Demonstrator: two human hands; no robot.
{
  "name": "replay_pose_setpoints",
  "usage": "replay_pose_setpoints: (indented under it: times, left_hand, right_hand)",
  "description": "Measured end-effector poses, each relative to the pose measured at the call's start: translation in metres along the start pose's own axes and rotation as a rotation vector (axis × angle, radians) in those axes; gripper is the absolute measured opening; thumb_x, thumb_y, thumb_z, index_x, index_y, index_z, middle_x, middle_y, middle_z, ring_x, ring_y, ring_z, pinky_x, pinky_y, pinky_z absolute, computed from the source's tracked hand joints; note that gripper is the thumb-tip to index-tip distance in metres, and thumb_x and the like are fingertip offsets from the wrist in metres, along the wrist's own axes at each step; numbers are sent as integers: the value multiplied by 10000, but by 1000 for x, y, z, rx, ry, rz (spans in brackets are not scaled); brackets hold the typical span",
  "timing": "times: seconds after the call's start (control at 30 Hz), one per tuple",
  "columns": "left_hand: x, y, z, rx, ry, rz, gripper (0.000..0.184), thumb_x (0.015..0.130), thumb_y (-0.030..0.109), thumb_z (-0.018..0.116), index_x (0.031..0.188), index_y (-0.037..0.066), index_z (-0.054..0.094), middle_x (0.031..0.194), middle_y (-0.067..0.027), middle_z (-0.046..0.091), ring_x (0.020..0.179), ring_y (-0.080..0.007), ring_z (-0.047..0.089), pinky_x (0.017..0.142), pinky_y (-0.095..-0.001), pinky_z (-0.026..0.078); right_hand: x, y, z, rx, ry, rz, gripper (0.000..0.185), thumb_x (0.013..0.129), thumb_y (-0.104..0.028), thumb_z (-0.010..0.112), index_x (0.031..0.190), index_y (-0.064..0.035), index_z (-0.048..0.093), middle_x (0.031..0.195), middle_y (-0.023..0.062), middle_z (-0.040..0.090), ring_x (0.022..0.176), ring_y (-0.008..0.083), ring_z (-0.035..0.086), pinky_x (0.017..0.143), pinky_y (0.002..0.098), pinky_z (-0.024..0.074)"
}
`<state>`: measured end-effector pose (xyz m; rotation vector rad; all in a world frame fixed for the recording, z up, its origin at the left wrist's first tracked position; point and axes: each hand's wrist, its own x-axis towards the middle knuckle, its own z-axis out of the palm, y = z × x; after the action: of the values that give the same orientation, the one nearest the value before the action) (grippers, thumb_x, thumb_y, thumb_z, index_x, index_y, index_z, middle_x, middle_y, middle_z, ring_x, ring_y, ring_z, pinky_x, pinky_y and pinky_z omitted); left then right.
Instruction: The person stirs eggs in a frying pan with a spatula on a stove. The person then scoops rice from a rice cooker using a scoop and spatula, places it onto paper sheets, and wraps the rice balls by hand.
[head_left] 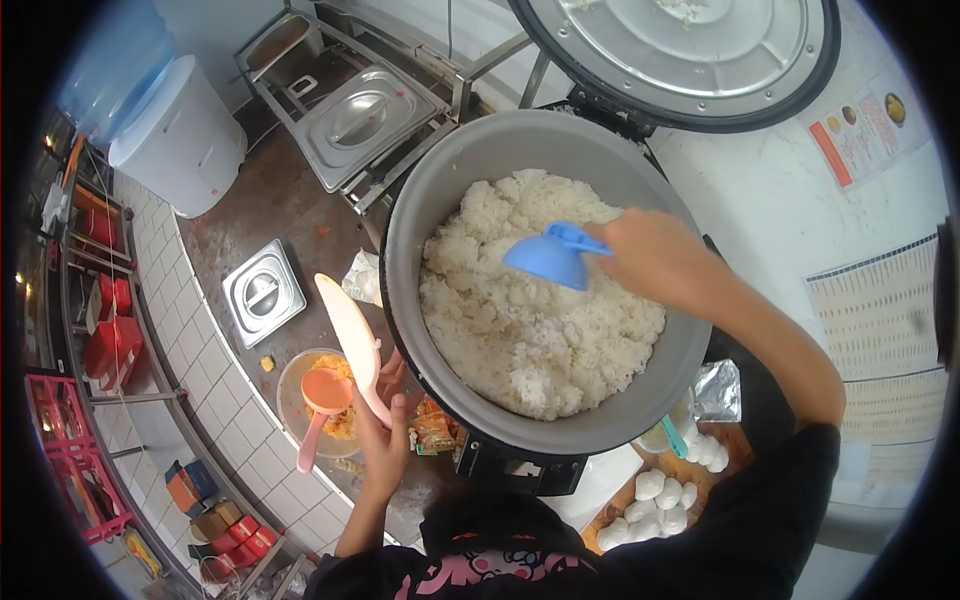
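My right hand (655,255) is closed around the handle of a blue scoop (548,258). The scoop hangs over the white cooked rice (560,350) inside a big grey cooker pot (412,210). Left of the pot, my left hand (383,445) grips a pale rice paddle (352,335), blade pointing up and away from me. Beside that hand stands a clear bowl (288,400) of orange food, with an orange scoop (326,391) with a pink handle over it.
The raised cooker lid (690,50) leans at the back. White rounded pieces (655,505) sit on a wooden board (708,485) near a silver packet (718,390). A steel lid (263,290) lies on the counter (225,240), and a covered steel pan (365,125) stands behind.
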<state>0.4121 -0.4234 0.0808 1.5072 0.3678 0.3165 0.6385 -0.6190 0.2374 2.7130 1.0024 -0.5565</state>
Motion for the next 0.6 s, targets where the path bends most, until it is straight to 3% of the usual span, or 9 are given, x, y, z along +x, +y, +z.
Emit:
replay_pose_setpoints:
  times: [0.1,0.17,0.23,0.4,0.5,0.57,0.6]
  left_hand:
    - [2,-2,-1,33,13,22,480,917,147,405,1311,-19,186,1313,-219,345,1223,-297,356,886,-376,459]
    - [3,-4,-2,71,10,54,479,918,148,403,1310,-20,184,1313,-218,346,1221,-297,360,884,-379,460]
    - [2,-4,-2,13,25,-39,472,918,146,401,1305,-18,187,1313,-217,345,1215,-297,368,875,-384,468]
    - [1,-4,-1,26,5,-23,459,917,127,396,1299,-20,189,1310,-215,350,1217,-298,365,876,-384,470]
    - [0,-9,-2,25,6,-21,464,917,124,397,1304,-20,184,1309,-215,351,1214,-294,371,874,-378,470]
    - [0,-10,-1,44,15,-15,469,917,126,398,1307,-19,181,1310,-215,351,1210,-291,376,871,-374,471]
    - [0,-10,1,58,68,2,415,916,130,408,1267,-16,241,1186,-157,389,1064,-220,435,777,-303,486]
  right_hand:
    - [-19,-2,-11,-58,115,13,242,778,-122,554,1011,-65,587,662,145,599,632,305,611,593,407,486]
    - [-8,-2,28,-70,116,-23,264,773,-127,565,1033,-85,588,658,147,598,630,301,609,593,404,485]
    - [-1,2,38,-89,118,-68,288,768,-133,576,1054,-104,589,654,148,597,628,297,608,593,401,484]
    - [16,19,16,249,-205,-149,369,759,-144,612,1125,-116,580,647,156,595,568,290,578,533,371,446]
    - [18,26,15,231,-63,-270,355,766,-150,614,1119,-119,585,635,157,592,535,288,556,516,366,426]
    - [22,33,9,187,-87,-232,359,767,-152,614,1123,-121,583,625,155,589,530,287,552,518,366,426]
    - [24,36,8,142,-105,-192,362,767,-154,615,1127,-123,581,616,152,586,525,286,547,520,366,426]
